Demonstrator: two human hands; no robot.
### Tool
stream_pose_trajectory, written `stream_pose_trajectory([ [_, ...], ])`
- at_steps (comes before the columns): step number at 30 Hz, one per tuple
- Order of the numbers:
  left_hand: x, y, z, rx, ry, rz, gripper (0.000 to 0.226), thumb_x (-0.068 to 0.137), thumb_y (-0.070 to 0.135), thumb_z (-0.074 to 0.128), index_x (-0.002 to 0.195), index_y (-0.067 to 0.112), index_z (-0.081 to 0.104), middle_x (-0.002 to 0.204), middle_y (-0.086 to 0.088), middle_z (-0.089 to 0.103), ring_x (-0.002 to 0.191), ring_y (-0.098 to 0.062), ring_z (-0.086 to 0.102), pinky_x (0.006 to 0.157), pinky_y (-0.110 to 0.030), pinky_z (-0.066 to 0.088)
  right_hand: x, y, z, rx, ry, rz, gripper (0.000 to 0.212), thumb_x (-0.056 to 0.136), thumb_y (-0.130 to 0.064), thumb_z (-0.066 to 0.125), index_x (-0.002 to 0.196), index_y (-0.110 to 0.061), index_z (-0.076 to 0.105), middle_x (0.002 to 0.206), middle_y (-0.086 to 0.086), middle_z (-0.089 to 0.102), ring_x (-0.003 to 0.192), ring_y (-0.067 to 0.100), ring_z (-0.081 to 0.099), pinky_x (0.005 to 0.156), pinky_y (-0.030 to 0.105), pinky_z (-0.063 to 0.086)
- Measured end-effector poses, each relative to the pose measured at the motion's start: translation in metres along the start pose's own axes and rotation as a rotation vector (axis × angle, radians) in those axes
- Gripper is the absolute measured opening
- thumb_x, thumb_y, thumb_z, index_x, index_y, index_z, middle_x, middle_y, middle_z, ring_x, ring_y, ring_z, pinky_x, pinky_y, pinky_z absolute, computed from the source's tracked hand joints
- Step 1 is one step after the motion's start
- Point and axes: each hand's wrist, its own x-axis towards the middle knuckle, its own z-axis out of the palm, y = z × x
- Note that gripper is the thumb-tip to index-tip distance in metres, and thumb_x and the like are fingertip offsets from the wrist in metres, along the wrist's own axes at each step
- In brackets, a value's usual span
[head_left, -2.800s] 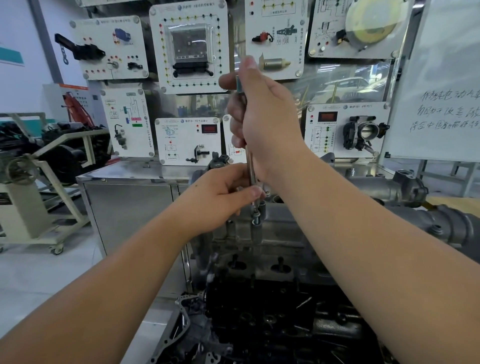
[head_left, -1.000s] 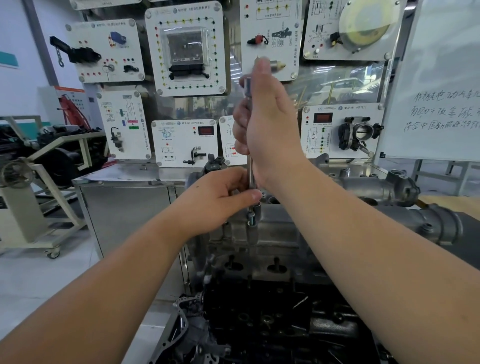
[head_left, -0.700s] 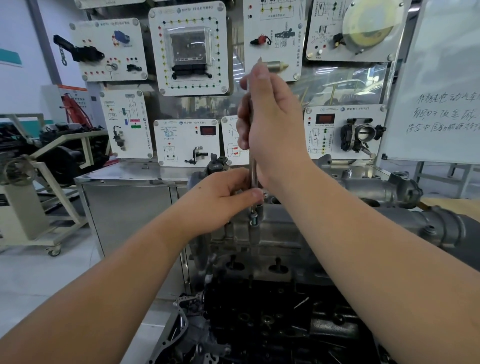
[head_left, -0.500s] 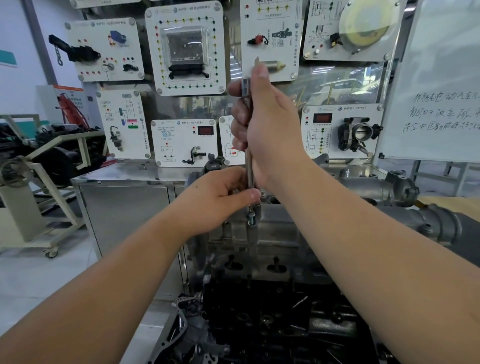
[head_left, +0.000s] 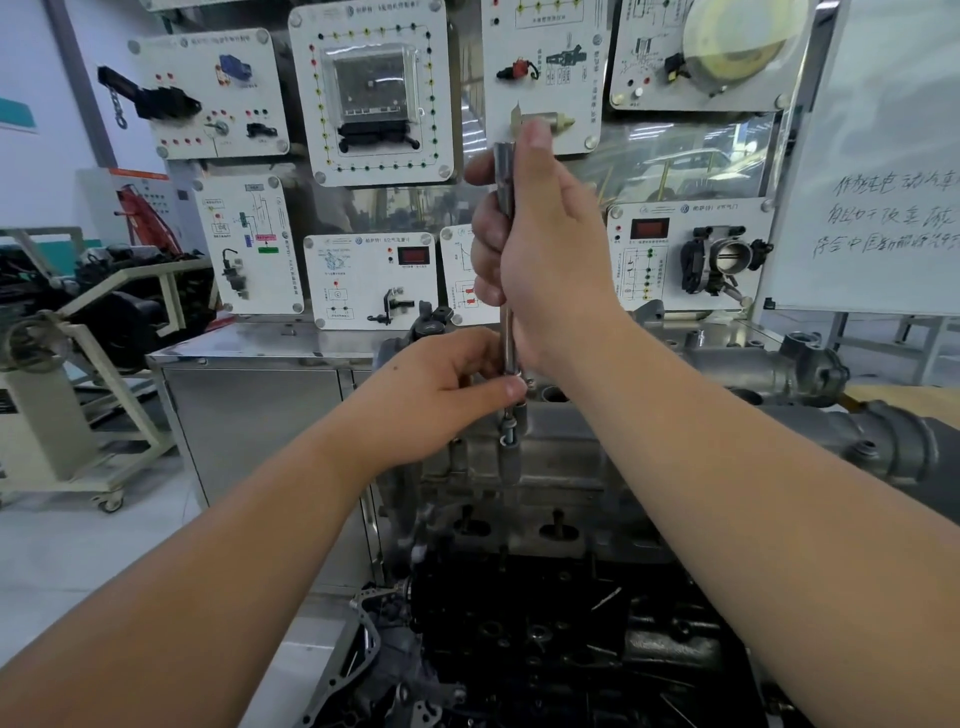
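The long metal tool (head_left: 508, 338) stands upright on the gray engine (head_left: 561, 467). The right hand (head_left: 550, 260) grips its top; the left hand (head_left: 436, 395) pinches its bottom. It looks hard, thin and slippery, so hold both ends tight.

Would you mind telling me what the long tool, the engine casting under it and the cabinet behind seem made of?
The long tool looks like steel, bright plated: its shaft shows silvery highlights. The engine casting is probably cast aluminium, dull grey and rough, with rounded edges. The cabinet seems brushed stainless sheet; its flat panels give soft reflections.
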Motion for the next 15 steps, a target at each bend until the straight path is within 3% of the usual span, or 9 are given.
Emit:
stream_pose_trajectory([
  [3, 0.0012, -0.0004, 0.0021, 0.019, 0.031, 0.004, 0.026, 0.086, 0.050, 0.066, 0.104, 0.032, 0.069, 0.092, 0.008, 0.073, 0.082, -0.022, 0.067, 0.080, -0.041, 0.056, -0.0010, 0.0040, 0.0014, -0.127, -0.004, -0.120, 0.023, 0.107, -0.037, 0.045, 0.095, -0.018, 0.046, 0.056, -0.007, 0.034, 0.046, 0.010, 0.025, 0.043, 0.025, 0.025],
  [5, 0.0014, -0.0016, 0.0028, 0.036, 0.048, 0.018, 0.024, 0.086, 0.050, 0.068, 0.101, 0.032, 0.068, 0.089, 0.011, 0.071, 0.072, -0.016, 0.064, 0.071, -0.033, 0.054, -0.0014, 0.0055, 0.0019, -0.194, 0.047, -0.181, 0.018, 0.107, -0.033, 0.047, 0.094, -0.021, 0.045, 0.059, 0.001, 0.036, 0.047, 0.013, 0.026, 0.046, 0.028, 0.026],
  [7, 0.0011, -0.0025, 0.0026, 0.068, 0.047, 0.037, 0.015, 0.089, 0.049, 0.068, 0.096, 0.036, 0.065, 0.085, 0.021, 0.069, 0.062, 0.001, 0.057, 0.062, -0.016, 0.048, -0.0022, 0.0064, 0.0009, -0.241, 0.090, -0.222, 0.019, 0.108, -0.031, 0.045, 0.092, -0.023, 0.051, 0.062, 0.003, 0.043, 0.048, 0.014, 0.034, 0.051, 0.030, 0.031],
  [12, -0.0014, 0.0023, 0.0018, -0.022, -0.002, 0.006, 0.018, 0.094, 0.045, 0.054, 0.108, 0.041, 0.065, 0.100, 0.021, 0.075, 0.065, 0.004, 0.061, 0.062, -0.012, 0.046, -0.0011, 0.0062, -0.0022, -0.164, 0.041, -0.148, 0.038, 0.110, -0.036, 0.036, 0.090, -0.011, 0.057, 0.054, -0.005, 0.043, 0.047, 0.010, 0.036, 0.050, 0.030, 0.033],
  [13, -0.0015, 0.0022, 0.0015, -0.028, -0.004, 0.009, 0.015, 0.095, 0.043, 0.054, 0.107, 0.042, 0.065, 0.100, 0.019, 0.076, 0.066, 0.003, 0.063, 0.063, -0.013, 0.048, -0.0003, 0.0062, -0.0025, -0.122, 0.030, -0.119, 0.038, 0.110, -0.036, 0.034, 0.091, -0.011, 0.057, 0.052, -0.007, 0.040, 0.046, 0.009, 0.034, 0.049, 0.028, 0.032],
  [15, -0.0006, 0.0011, 0.0018, 0.034, 0.015, 0.015, 0.013, 0.098, 0.042, 0.055, 0.105, 0.039, 0.066, 0.098, 0.007, 0.076, 0.080, -0.009, 0.069, 0.076, -0.032, 0.057, 0.0002, 0.0064, -0.0029, -0.075, 0.015, -0.093, 0.036, 0.110, -0.037, 0.034, 0.092, -0.015, 0.056, 0.051, -0.010, 0.036, 0.044, 0.006, 0.032, 0.045, 0.023, 0.030],
])
